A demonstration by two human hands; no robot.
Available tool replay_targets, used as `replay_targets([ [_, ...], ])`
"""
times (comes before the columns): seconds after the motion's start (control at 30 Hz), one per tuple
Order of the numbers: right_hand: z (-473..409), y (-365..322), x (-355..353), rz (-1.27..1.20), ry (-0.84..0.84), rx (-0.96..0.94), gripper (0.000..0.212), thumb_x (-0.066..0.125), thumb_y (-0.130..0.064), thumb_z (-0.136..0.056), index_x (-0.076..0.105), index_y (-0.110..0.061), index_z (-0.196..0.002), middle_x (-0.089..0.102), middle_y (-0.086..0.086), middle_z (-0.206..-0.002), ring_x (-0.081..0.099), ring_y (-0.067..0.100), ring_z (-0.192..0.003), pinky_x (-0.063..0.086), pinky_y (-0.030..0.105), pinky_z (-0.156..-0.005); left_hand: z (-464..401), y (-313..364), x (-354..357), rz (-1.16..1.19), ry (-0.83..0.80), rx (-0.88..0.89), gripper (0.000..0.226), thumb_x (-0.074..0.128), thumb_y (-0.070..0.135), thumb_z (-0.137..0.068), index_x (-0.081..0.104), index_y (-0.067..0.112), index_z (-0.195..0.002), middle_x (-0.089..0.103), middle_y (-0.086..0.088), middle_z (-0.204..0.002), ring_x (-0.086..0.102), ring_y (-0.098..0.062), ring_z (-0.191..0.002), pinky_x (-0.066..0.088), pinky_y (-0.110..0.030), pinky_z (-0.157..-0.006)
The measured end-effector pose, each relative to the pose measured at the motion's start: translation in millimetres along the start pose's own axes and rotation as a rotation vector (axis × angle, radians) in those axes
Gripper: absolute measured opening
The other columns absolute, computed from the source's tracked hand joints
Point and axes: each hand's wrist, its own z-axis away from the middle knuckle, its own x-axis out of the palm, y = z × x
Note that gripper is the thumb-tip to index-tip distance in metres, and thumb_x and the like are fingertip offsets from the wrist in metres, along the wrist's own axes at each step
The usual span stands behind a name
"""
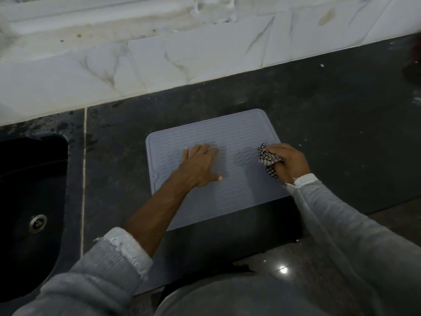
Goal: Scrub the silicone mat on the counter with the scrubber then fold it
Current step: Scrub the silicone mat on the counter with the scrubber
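Note:
A grey-blue ridged silicone mat lies flat on the dark counter, its near edge at the counter's front edge. My left hand rests palm down on the middle of the mat, fingers spread. At the mat's right edge, my right hand is closed around a bunched black-and-white checkered scrubber, which touches the mat's surface.
A black sink with a metal drain is set into the counter at the left. White marbled wall tiles run along the back. A dark blurred object sits at the far right edge.

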Motion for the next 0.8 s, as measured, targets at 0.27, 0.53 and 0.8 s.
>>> replay_targets([
  [0.27,-52,28,-19,0.079,-0.013,0.080,0.048,0.049,0.024,-0.065,0.069,0.003,-0.104,0.065,0.020,-0.108,0.061,0.029,-0.099,0.038,0.018,-0.092,-101,60,-11,-0.052,-0.025,0.118,0.108,0.070,0.057,-0.075,0.003,0.022,-0.153,-0.004,-0.007,-0.161,-0.005,-0.031,-0.147,-0.001,-0.052,-0.116],
  [0.53,-139,34,-1,0.269,-0.183,0.024,0.042,0.057,0.008,-0.074,0.068,-0.008,-0.111,0.063,0.013,-0.117,0.058,0.031,-0.107,0.046,0.037,-0.095,-145,60,-18,-0.012,-0.127,0.063,0.135,0.078,0.063,-0.061,-0.015,0.025,-0.152,-0.025,-0.005,-0.158,-0.023,-0.035,-0.143,-0.004,-0.069,-0.108],
  [0.8,-167,36,28,0.568,-0.410,-0.031,0.039,0.058,-0.021,-0.085,0.057,-0.022,-0.124,0.049,0.002,-0.137,0.045,0.032,-0.117,0.036,0.040,-0.096,-153,58,-13,-0.047,-0.146,0.044,0.135,0.078,0.066,-0.058,-0.010,0.026,-0.152,-0.027,-0.005,-0.157,-0.026,-0.036,-0.142,-0.005,-0.070,-0.107],
])
